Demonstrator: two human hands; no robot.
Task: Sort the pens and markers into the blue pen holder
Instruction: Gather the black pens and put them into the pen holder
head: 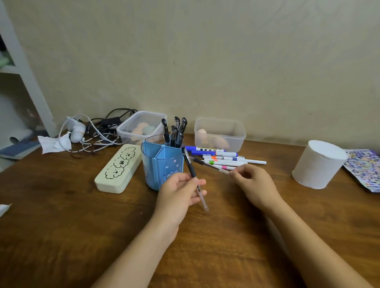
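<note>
We hold a black-capped pen (191,167) in our left hand (180,192), thumb and fingers pinched around the middle of its barrel, its cap end tilted up and away so that it reaches just beside the right wall of the blue pen holder (161,164). Our right hand (254,184) has its fingertips closed narrowly on the clear end of a second pen (209,165), whose dark cap end points left toward the holder while the pen lies low over the wood. The holder stands near the middle of the table (58,213), toward its far edge, and is split into compartments; a cluster of black pens (175,131) stands upright in its rear compartment, and we cannot tell what the nearer compartments contain. Just right of the holder, beyond our right hand, lies a loose pile of markers (224,158) with blue, orange, green and pink bands, roughly parallel to the far edge. A cream pencil case (119,169) with cloud-like drawings lies to the holder's left, angled. Two clear plastic tubs (220,132) sit along the far edge behind the holder and the markers, a tangle of cables (98,134) lies at the far left, and a white paper roll (317,164) stands toward the right edge beside a patterned sheet (367,172).
</note>
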